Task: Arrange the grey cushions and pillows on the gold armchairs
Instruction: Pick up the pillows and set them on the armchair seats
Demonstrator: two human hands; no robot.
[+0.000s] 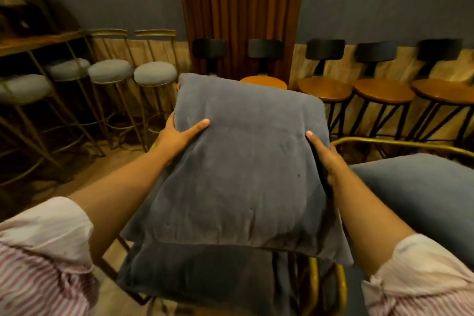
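A large grey pillow (246,161) fills the middle of the head view, tilted up against the back of a gold-framed armchair (314,279). My left hand (179,136) grips its left edge, thumb on the front face. My right hand (324,154) holds the right edge. Under the pillow lies a darker grey seat cushion (200,272) on the same chair. At the right stands a second gold armchair (400,142) with another grey cushion (420,192) on it.
Gold bar stools with grey round seats (154,73) line the left beside a gold-legged counter (38,42). Black-backed stools with wooden seats (382,90) stand along the back wall. A brown curtain (241,7) hangs behind. Bare floor lies at the left (84,174).
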